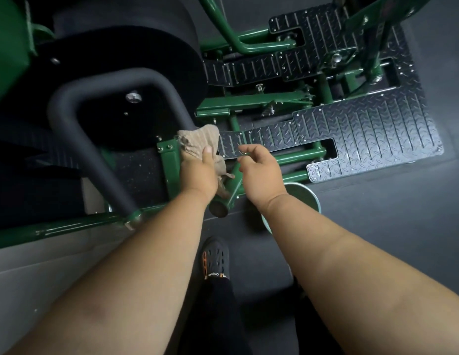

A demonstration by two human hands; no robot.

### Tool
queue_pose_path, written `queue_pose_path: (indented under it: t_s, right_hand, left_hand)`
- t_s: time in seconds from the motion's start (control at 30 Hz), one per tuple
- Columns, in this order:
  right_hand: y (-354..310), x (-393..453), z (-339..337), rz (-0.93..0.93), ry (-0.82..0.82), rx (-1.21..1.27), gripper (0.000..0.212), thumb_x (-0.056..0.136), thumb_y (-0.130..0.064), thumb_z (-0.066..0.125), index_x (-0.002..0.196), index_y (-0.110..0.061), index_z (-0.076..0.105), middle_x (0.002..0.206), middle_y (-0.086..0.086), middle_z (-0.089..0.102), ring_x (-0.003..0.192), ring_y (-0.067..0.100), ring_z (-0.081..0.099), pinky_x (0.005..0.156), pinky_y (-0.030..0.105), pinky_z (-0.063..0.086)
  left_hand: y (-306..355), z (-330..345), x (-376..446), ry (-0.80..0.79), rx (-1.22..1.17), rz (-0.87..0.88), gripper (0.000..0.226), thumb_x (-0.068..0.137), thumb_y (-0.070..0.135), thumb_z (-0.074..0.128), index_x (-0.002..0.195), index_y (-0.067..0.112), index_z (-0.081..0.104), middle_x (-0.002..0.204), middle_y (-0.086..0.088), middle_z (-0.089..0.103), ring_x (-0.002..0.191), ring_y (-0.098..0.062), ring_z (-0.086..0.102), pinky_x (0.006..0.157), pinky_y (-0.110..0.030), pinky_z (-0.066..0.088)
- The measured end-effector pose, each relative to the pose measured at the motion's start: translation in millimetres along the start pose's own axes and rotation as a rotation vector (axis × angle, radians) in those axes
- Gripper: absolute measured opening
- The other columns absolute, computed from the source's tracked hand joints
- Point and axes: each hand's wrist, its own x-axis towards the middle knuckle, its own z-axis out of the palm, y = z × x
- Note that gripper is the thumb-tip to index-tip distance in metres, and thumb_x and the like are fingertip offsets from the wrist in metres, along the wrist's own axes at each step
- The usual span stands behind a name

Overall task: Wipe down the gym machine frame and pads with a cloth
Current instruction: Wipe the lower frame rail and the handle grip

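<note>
Dark gym floor (377,226), green frame (169,162), black pad (120,80). Left hand (197,172) grips cloth (197,140) against frame upright. Right hand (259,170) loosely curled, holding nothing. Risk: cloth tail snagging on frame tube end, pulling loose.

dim light | glare on tread plates (364,134) | black pads lost in shadow | wide-angle edge bend

Black clog (215,260): small white print, reads roughly "Onjum".
</note>
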Motion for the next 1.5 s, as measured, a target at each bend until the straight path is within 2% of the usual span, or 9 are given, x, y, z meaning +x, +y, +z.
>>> queue_pose_path:
  t_s: [0.2,0.3,0.53,0.73,0.97,1.1,1.23,1.37,1.5]
  right_hand:
    - [-6,-2,-5,0.006,-0.029,-0.021,0.025,0.096,-0.015,0.055,0.11,-0.03,0.068,0.084,-0.007,0.069,0.053,0.006,0.047,0.061,0.028,0.042]
    - [-14,-4,-8,0.001,-0.046,-0.037,0.024,0.098,-0.013,0.055,0.11,-0.028,0.068,0.082,-0.007,0.068,0.05,0.003,0.046,0.057,0.025,0.041]
    - [-26,-18,-17,-0.02,-0.164,-0.129,0.026,0.099,-0.015,0.054,0.116,-0.028,0.069,0.083,-0.011,0.069,0.047,0.002,0.048,0.055,0.025,0.043]
    - [-69,-56,-27,-0.067,-0.267,-0.086,0.04,0.099,-0.014,0.058,0.135,-0.031,0.065,0.106,-0.006,0.073,0.069,0.001,0.062,0.062,0.017,0.05]
    - [-165,-121,-58,-0.177,-0.47,0.014,0.04,0.099,-0.001,0.054,0.132,-0.018,0.068,0.112,0.004,0.074,0.081,-0.003,0.067,0.068,0.012,0.053]
    - [-223,-165,-74,-0.402,-0.489,-0.157,0.032,0.09,-0.018,0.067,0.12,-0.027,0.072,0.108,-0.008,0.078,0.099,0.007,0.072,0.091,0.027,0.058]
    - [-285,-208,-88,-0.633,-0.355,-0.272,0.009,0.1,-0.023,0.067,0.104,-0.031,0.071,0.095,-0.018,0.076,0.088,0.0,0.071,0.082,0.021,0.054]
    - [-341,-250,-106,-0.717,-0.259,-0.241,0.012,0.098,-0.018,0.065,0.096,-0.03,0.069,0.091,-0.014,0.076,0.084,0.004,0.07,0.082,0.03,0.058]
    - [-379,-289,-118,-0.734,-0.29,-0.162,0.007,0.097,-0.027,0.065,0.091,-0.029,0.068,0.085,-0.008,0.076,0.076,0.008,0.069,0.078,0.036,0.058]
  left_hand:
    - [-6,-8,-17,-0.197,0.342,-0.096,0.043,0.111,0.048,0.038,0.128,0.01,0.052,0.117,-0.01,0.063,0.109,-0.036,0.064,0.091,-0.041,0.05]
    - [-30,-2,-40,-0.358,0.275,-0.11,0.027,0.111,0.038,0.043,0.107,0.018,0.06,0.11,-0.009,0.068,0.104,-0.031,0.066,0.094,-0.038,0.052]
    - [-10,-35,-47,-0.347,0.595,-0.009,0.029,0.112,0.027,0.045,0.118,0.008,0.067,0.117,-0.015,0.07,0.107,-0.037,0.066,0.09,-0.04,0.053]
    - [16,-69,-88,-0.335,0.198,0.123,0.029,0.1,0.054,0.048,0.109,0.035,0.067,0.099,0.006,0.075,0.087,-0.022,0.073,0.084,-0.043,0.061]
    - [102,-143,-158,-0.347,-0.171,0.242,0.025,0.103,0.044,0.057,0.123,0.038,0.069,0.108,0.004,0.079,0.098,-0.019,0.077,0.088,-0.042,0.063]
    - [152,-194,-200,-0.316,-0.258,0.357,0.029,0.091,0.055,0.059,0.118,0.059,0.067,0.123,0.011,0.075,0.118,-0.012,0.07,0.107,-0.048,0.054]
    - [201,-253,-242,-0.235,-0.173,0.472,0.028,0.096,0.052,0.062,0.124,0.045,0.064,0.117,0.013,0.075,0.112,-0.007,0.07,0.105,-0.045,0.054]
    - [239,-307,-283,-0.134,-0.157,0.555,0.019,0.1,0.04,0.067,0.117,0.044,0.06,0.109,0.018,0.074,0.103,0.001,0.069,0.094,-0.025,0.053]
    - [262,-343,-316,-0.062,-0.278,0.544,0.033,0.088,0.035,0.077,0.118,0.023,0.071,0.108,0.001,0.08,0.106,-0.021,0.075,0.1,-0.041,0.057]
